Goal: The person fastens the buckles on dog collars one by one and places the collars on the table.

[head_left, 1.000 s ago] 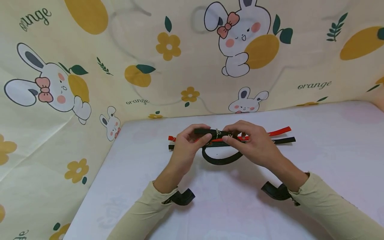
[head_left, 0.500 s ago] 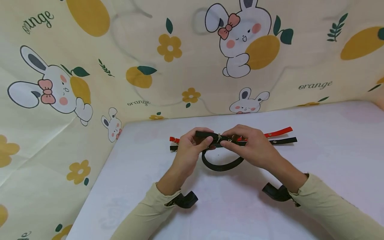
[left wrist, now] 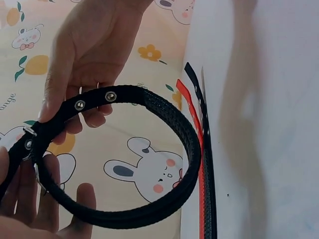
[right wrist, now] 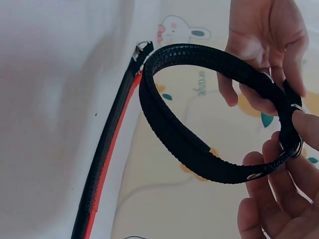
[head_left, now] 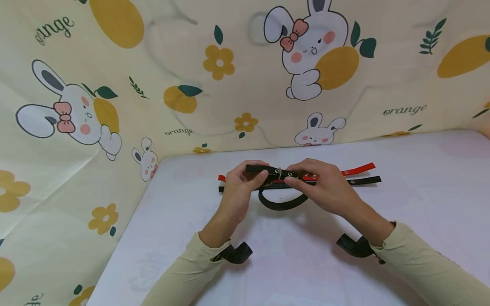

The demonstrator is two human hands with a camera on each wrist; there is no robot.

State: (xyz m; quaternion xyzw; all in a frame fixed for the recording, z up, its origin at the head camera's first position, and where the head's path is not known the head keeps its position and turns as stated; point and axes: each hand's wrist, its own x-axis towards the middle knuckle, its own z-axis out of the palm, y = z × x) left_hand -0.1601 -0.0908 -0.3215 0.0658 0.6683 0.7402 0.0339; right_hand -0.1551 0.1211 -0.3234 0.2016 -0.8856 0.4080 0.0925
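A black pet collar [head_left: 282,206] with metal eyelets is held up in a loop between both hands, its lower curve hanging toward me. My left hand [head_left: 238,189] pinches the strap at its left, thumb on the near side, with the black tail sticking out over the fingers. On the other side my right hand [head_left: 325,185] pinches the strap just right of the buckle [head_left: 280,173]. In the left wrist view the strap runs through the metal buckle [left wrist: 30,131], and two eyelets [left wrist: 110,96] show along the loop. A metal ring [right wrist: 291,148] sits by the right fingers in the right wrist view.
Behind the hands, a red collar [head_left: 357,169] and another black collar [head_left: 365,180] lie stretched out side by side on the white table [head_left: 291,259]. A cream cloth wall [head_left: 229,25] with rabbit and orange prints rises at the back and left.
Both hands dipped slightly with the collar, then rose a little again. The grip on the strap and buckle stays much the same, and the collars on the table lie still.
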